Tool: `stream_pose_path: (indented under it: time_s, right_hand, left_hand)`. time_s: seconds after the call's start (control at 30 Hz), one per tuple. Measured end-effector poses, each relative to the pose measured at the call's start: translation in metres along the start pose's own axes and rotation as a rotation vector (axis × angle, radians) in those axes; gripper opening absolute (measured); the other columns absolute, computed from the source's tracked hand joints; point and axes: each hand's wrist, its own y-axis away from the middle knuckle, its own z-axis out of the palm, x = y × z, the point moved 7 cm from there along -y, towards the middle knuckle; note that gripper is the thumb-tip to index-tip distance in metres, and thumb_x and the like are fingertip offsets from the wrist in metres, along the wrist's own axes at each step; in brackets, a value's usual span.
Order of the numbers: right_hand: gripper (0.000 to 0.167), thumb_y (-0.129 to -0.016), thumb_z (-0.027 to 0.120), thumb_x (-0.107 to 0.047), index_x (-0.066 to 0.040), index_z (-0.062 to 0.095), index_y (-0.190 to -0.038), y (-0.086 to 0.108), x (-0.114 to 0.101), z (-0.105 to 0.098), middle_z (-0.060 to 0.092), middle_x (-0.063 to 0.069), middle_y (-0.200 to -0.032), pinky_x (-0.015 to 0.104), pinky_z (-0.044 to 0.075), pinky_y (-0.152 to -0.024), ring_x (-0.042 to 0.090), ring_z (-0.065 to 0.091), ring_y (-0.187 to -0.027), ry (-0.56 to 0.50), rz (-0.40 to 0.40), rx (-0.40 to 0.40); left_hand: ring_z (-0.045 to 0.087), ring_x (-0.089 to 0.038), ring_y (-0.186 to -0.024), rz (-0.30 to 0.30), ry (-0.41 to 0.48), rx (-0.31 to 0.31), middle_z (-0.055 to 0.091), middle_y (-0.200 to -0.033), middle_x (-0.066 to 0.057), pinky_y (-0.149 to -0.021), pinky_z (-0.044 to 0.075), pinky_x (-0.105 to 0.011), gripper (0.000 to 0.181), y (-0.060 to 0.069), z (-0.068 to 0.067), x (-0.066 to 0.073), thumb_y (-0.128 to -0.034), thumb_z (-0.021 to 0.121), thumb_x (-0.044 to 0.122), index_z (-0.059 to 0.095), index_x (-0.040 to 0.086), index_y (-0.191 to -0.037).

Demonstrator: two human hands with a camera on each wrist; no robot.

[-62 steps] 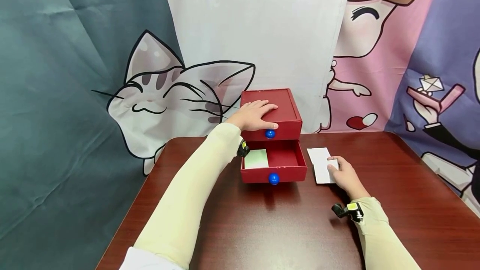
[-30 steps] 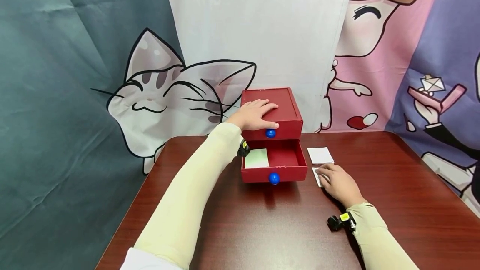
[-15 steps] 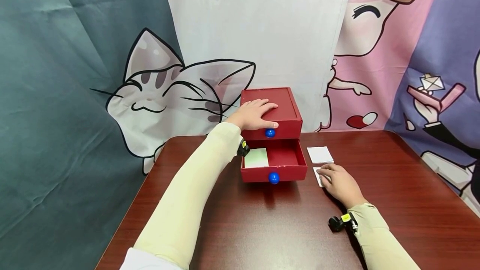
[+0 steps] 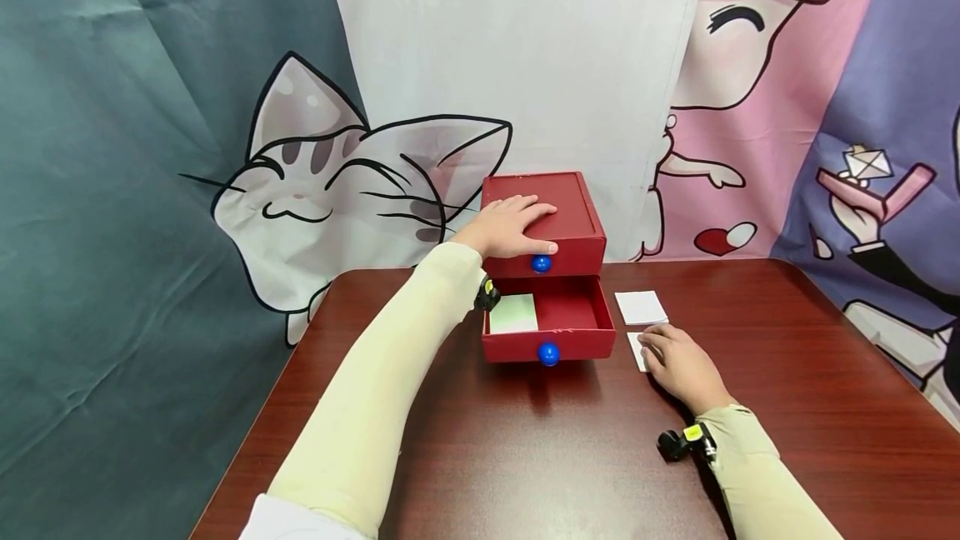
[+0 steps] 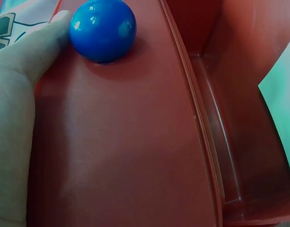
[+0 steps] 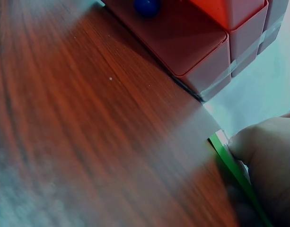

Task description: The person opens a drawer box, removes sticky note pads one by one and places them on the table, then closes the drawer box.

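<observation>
The left hand rests flat with spread fingers on the top of a red drawer box. Its thumb lies beside the upper blue knob, as the left wrist view also shows near the knob. Below, a lower drawer stands pulled out, a pale green paper at its left side. To the right of the box, the right hand grips a white pad, partly hidden under its curled fingers. In the right wrist view the thumb touches this pad's green-edged side.
Behind the right hand, another white square pad lies on the brown table. A printed cloth hangs behind the table. A small black camera sits on each wrist.
Since the oldest frame, the right hand has turned more palm-down and shifted slightly left; the white pads, which overlapped there, now lie apart. The left hand has stayed on the box.
</observation>
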Motion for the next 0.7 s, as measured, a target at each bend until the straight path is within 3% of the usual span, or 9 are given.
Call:
stream_pose_path:
  time_s: [0.47,0.7]
  right_hand:
    - [0.022,-0.086,0.069,-0.006,0.002,0.075,-0.106,0.0004,0.0033,0.0017,0.067,0.019,-0.107,0.056,0.051,-0.090,0.040,0.064,-0.101,-0.002,-0.001,0.010]
    - [0.021,-0.087,0.068,0.001,-0.001,0.074,-0.107,0.0001,0.0055,-0.0064,0.067,0.017,-0.106,0.057,0.048,-0.089,0.039,0.062,-0.101,-0.073,0.049,0.096]
  left_hand:
    - [0.021,-0.028,-0.151,0.005,0.014,0.001,0.023,-0.166,-0.005,-0.123,0.013,-0.052,0.080,0.0021,-0.0019,0.0021,-0.0909,0.053,0.068,0.031,0.031,-0.159]
    - [0.020,-0.028,-0.152,-0.001,0.006,-0.006,0.023,-0.167,-0.005,-0.123,0.012,-0.051,0.081,0.0020,-0.0021,0.0016,-0.0907,0.053,0.068,0.030,0.032,-0.159]
